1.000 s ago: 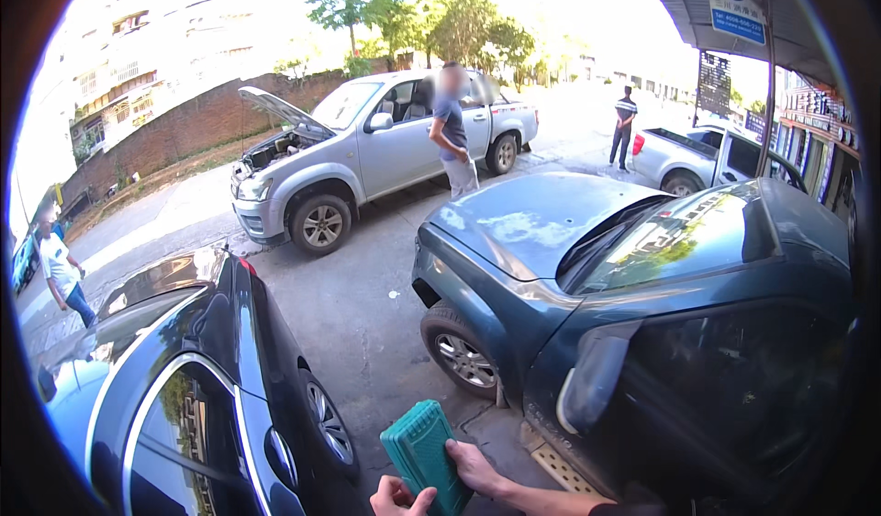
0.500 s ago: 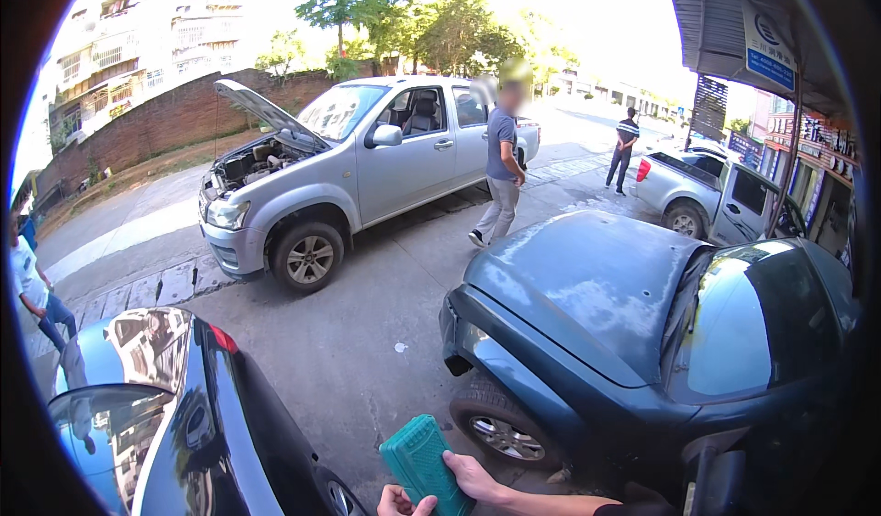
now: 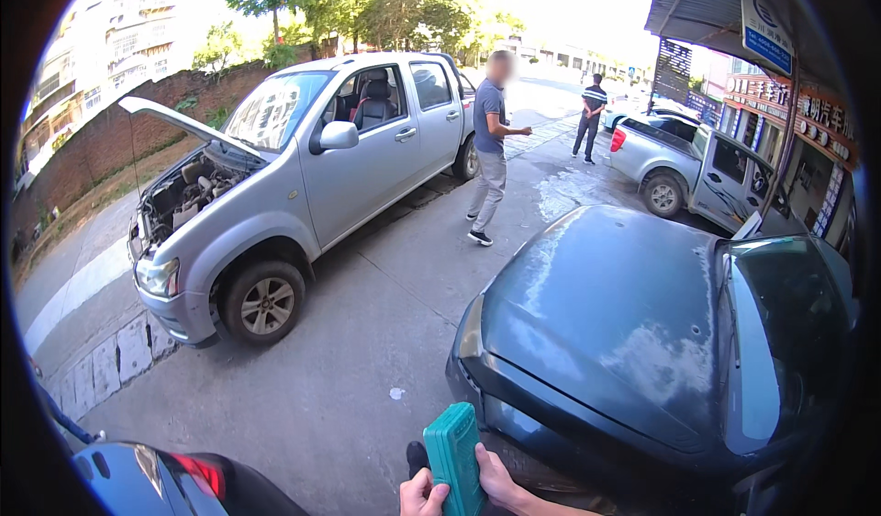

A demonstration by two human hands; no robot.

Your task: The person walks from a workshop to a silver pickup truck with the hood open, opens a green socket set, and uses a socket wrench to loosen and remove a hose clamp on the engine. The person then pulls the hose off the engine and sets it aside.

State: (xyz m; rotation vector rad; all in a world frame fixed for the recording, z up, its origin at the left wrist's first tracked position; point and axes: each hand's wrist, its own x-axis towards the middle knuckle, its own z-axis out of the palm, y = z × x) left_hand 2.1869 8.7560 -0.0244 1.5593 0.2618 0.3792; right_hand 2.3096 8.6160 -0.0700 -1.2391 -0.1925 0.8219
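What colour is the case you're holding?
The plastic case is teal green; head view shows it best.

a pickup (image 3: 362, 185), hood (image 3: 185, 122) raised, suggests a roadside garage

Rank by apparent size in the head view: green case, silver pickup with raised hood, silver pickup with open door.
1. Silver pickup with raised hood
2. Silver pickup with open door
3. Green case
Picture size only, as distances from the camera differ.
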